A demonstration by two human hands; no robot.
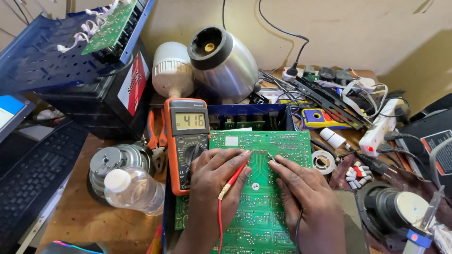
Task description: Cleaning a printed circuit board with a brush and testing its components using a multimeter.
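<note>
A green circuit board [263,146] lies flat in front of me on a blue chassis. My left hand [214,188] rests on the board and holds a red test probe [234,178], its tip touching the board near a row of chip pins. My right hand [306,193] holds a second probe with a thin metal tip [270,157] on the same row; its black lead runs under my wrist. An orange multimeter [187,141] leans just left of the board, its display lit with a reading.
A clear plastic bottle [134,190] lies by a metal disc at the left. A black battery [103,99], a white bulb [172,70] and a steel dome [223,61] stand behind. Power strip [379,129], cables and solder reel [323,162] crowd the right. A keyboard [33,174] sits far left.
</note>
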